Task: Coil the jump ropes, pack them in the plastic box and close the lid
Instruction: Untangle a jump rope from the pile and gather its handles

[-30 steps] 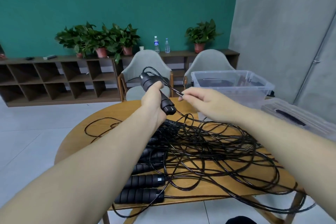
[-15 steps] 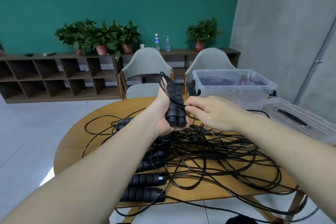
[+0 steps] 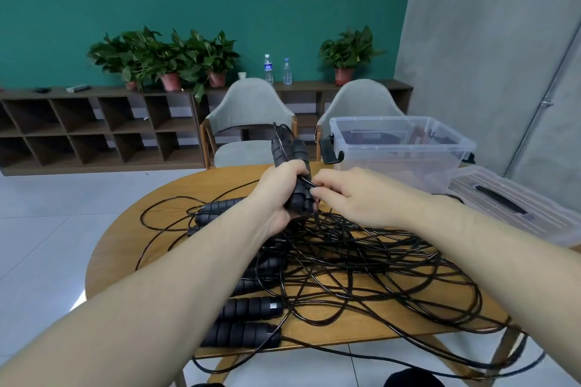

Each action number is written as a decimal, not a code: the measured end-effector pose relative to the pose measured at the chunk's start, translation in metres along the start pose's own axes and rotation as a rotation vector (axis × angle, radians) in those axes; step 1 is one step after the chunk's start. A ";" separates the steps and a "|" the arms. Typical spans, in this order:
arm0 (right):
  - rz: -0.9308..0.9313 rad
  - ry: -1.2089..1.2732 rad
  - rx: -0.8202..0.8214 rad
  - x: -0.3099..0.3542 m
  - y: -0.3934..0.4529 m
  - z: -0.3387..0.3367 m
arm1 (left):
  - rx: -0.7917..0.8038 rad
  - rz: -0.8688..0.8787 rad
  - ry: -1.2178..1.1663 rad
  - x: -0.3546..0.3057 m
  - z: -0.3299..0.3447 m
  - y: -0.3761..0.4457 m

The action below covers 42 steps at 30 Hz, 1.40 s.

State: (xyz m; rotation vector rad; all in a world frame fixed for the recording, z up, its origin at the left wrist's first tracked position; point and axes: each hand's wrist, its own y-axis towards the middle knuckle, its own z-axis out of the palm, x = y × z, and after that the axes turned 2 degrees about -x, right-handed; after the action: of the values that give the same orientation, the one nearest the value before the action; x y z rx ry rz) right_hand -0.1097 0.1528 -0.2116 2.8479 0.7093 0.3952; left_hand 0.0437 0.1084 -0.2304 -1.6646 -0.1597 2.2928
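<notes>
Ropes: a black tangle in the middle of the table.
Left hand: grips two handles upright, mid frame.
Right hand: pinches a cord beside them.
Box: open, upper right.
Lid: far right.

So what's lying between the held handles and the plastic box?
Head view: only the right hand and bare table between the handles and the box.
</notes>
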 end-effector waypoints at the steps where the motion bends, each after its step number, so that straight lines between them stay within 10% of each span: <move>1: 0.006 0.040 0.005 0.000 -0.002 0.001 | -0.010 0.001 -0.022 -0.003 -0.003 0.002; 13: 0.207 0.278 0.259 -0.046 -0.008 0.004 | 0.603 0.004 -0.030 -0.027 -0.047 -0.006; 25: 0.159 0.140 0.290 -0.064 0.016 -0.021 | 0.722 0.266 1.390 -0.031 -0.033 -0.031; 35: 0.155 -0.043 0.118 -0.016 0.029 -0.046 | 0.233 0.319 1.950 -0.014 -0.015 -0.013; 42: 0.125 0.010 0.036 0.012 0.000 -0.036 | 0.062 0.218 1.262 -0.016 -0.029 0.013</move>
State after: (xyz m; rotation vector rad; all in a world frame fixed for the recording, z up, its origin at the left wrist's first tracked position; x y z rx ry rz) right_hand -0.1099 0.1624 -0.1745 2.9361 0.5467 0.4185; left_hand 0.0738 0.0888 -0.2281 -2.7841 0.3762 0.9395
